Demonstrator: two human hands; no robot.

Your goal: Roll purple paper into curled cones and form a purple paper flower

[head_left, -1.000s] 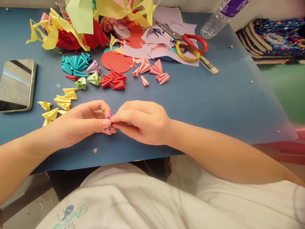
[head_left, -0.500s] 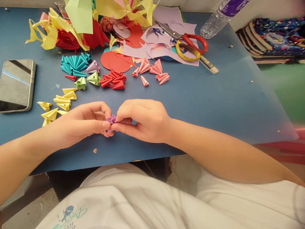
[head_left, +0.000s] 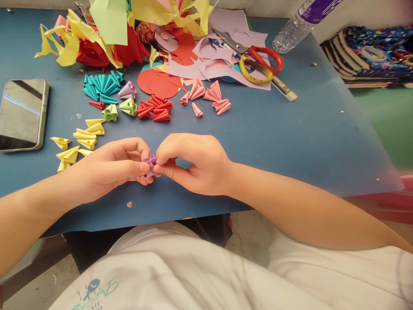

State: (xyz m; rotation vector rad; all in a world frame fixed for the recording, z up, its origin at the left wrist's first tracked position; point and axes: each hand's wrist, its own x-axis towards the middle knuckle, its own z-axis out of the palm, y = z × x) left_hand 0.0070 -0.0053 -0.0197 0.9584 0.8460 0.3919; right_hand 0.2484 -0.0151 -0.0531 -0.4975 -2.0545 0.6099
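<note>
A small purple paper flower (head_left: pixel 150 161) made of rolled cones is between my two hands, above the table's near side. My left hand (head_left: pixel 112 168) is closed on it, thumb in front and fingers behind. Pinched at the flower's right edge are the thumb and forefinger of my right hand (head_left: pixel 195 163); the fingertips partly cover it. Yellow paper cones (head_left: pixel 85 137) lie just beyond my left hand. Farther off are red cones (head_left: pixel 155 107), pink cones (head_left: pixel 197 110), teal cones (head_left: pixel 101 86), green cone clusters (head_left: pixel 128 106) and a lilac cluster (head_left: pixel 127 90).
A phone (head_left: pixel 22 114) lies at the left. Crumpled paper scraps (head_left: pixel 97 43) and red paper circles (head_left: pixel 159 84) spread across the back. Scissors (head_left: pixel 258 64) rest on cut lilac paper beside a cutter (head_left: pixel 284 88). A water bottle (head_left: pixel 292 32) stands at the back right.
My right fingertips have shifted slightly right along the purple flower, showing more of its curled top. My left hand keeps its hold. The whole view has moved a little.
</note>
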